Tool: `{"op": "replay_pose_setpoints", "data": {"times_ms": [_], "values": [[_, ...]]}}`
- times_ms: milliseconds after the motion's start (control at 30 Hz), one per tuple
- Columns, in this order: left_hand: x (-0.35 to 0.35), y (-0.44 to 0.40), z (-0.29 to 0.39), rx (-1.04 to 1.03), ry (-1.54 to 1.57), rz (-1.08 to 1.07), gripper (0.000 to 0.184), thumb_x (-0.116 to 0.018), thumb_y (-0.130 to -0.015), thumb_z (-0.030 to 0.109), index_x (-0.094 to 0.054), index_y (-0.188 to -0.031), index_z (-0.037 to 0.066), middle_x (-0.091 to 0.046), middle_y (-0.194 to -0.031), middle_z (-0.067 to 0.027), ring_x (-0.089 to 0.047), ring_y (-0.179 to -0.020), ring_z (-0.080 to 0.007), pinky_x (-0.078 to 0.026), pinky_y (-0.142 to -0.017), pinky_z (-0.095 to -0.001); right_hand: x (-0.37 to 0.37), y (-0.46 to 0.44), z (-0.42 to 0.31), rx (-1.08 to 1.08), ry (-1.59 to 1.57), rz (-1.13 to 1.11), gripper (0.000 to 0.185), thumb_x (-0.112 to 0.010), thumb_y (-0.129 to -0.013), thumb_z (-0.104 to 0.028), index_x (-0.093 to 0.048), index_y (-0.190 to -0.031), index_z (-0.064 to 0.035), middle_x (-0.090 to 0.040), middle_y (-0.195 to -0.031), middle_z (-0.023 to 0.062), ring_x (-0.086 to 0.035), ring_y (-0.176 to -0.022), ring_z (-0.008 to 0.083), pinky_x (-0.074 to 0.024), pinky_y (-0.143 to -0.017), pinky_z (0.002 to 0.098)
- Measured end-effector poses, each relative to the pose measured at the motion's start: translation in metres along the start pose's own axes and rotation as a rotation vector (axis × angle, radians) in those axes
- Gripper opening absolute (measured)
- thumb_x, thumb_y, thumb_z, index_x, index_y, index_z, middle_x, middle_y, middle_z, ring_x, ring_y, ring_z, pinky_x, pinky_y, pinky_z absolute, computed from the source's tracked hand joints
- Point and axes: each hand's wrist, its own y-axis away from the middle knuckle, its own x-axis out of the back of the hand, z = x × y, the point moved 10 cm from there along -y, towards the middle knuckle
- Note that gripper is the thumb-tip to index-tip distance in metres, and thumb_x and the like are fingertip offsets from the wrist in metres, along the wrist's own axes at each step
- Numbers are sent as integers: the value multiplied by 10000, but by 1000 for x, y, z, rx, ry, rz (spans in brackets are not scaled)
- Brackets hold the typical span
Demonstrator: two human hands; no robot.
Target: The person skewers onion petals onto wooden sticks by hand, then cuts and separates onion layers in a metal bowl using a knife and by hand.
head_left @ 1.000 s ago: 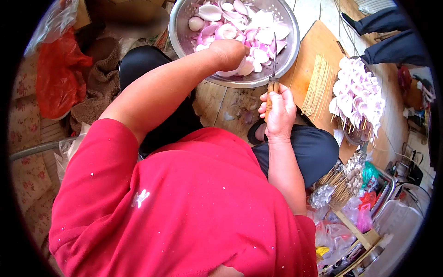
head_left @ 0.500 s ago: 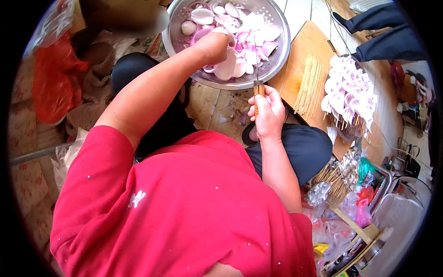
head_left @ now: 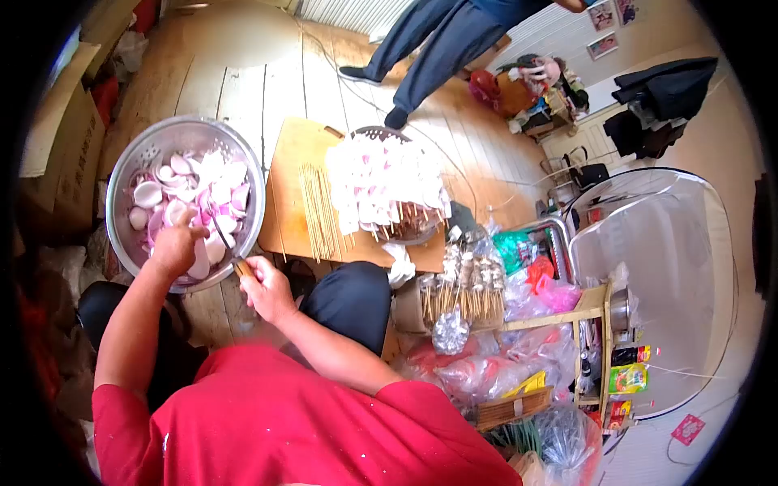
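Observation:
A round steel colander (head_left: 253, 174) in front of me holds many pale pink and white onion pieces (head_left: 215, 174). My left hand (head_left: 174, 247) reaches over its near side, fingers closed around a large onion piece (head_left: 199, 259); the fingertips are partly hidden. At the colander's near right rim, my right hand (head_left: 269, 290) grips the wooden handle of a knife (head_left: 241, 266). The narrow blade, seen nearly edge-on, points away over the onion pieces, just right of my left hand.
Right of the colander, a wooden board (head_left: 288, 162) bears bare bamboo skewers (head_left: 318, 215) and a basket piled with skewered onion (head_left: 385, 182). More skewers stand in a box (head_left: 412, 304) beside plastic bags (head_left: 486, 356). Another person's legs (head_left: 433, 49) are beyond the board.
My view has swung to the right, so the colander and hands appear farther left. Both hands stay at the colander, the right one still gripping the knife.

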Motion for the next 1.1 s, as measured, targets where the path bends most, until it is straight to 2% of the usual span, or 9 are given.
{"op": "replay_pose_setpoints", "data": {"times_ms": [100,300,400,533,667,767,833,933,1100], "values": [[-5,-1,6,9,-138,-113,287,-513,-779,75,-625,-1014,195,-451,-1324,-179,-641,-876,-334,-520,-715,-405,2,1,8,4,-14,-4,233,-516,-854,-130,-507,-1050,-3,-546,-708,30,-470,-483,65,-399,-446,225],[-13,0,13,42,-246,-165,186,-497,-806,108,-596,-955,160,-429,-1344,-197,-659,-812,-321,-522,-638,-429,7,7,22,2,-18,14,219,-525,-837,-116,-513,-1026,-6,-527,-692,16,-470,-477,72,-405,-435,236],[-27,-2,-16,118,-227,-54,231,-457,-875,174,-601,-1055,193,-493,-1285,-141,-649,-811,-332,-515,-647,-437,7,10,24,13,11,28,237,-529,-855,-95,-488,-1070,-3,-568,-748,60,-484,-492,85,-400,-431,235],[-4,5,-21,109,-60,4,189,-476,-864,178,-620,-979,135,-567,-1000,-177,-604,-855,-349,-479,-701,-453,13,17,24,-5,65,111,229,-544,-812,-97,-526,-1024,-12,-559,-720,36,-499,-496,98,-432,-454,263],[38,19,-23,194,141,182,203,-494,-802,76,-611,-968,82,-594,-1007,-189,-579,-967,-352,-461,-793,-443,5,26,18,-74,-58,54,298,-553,-828,-95,-498,-1100,14,-574,-768,59,-499,-506,76,-426,-444,219],[65,31,-35,315,351,359,224,-468,-800,64,-601,-979,44,-640,-873,-208,-611,-862,-380,-461,-798,-433,-4,31,13,-43,-148,-17,359,-535,-848,-83,-447,-1178,26,-592,-815,84,-498,-523,66,-400,-438,184],[62,32,-45,386,433,343,237,-471,-825,58,-592,-1024,14,-648,-862,-211,-651,-797,-326,-512,-727,-406,-10,32,3,12,-131,-77,362,-535,-855,-101,-447,-1181,28,-596,-827,90,-504,-534,67,-396,-439,181],[28,36,-50,564,985,196,309,-513,-864,83,-524,-1151,-31,-625,-896,-159,-650,-669,-199,-569,-582,-322,-16,34,1,10,-119,-93,365,-535,-859,-117,-447,-1182,27,-597,-837,92,-506,-538,65,-399,-453,176],[12,39,-31,612,1317,126,319,-551,-837,78,-522,-1127,-53,-626,-863,-159,-657,-678,-216,-555,-554,-313,-16,32,-7,77,-117,-74,359,-536,-861,-125,-454,-1173,33,-597,-826,91,-508,-542,66,-417,-478,187]]}}
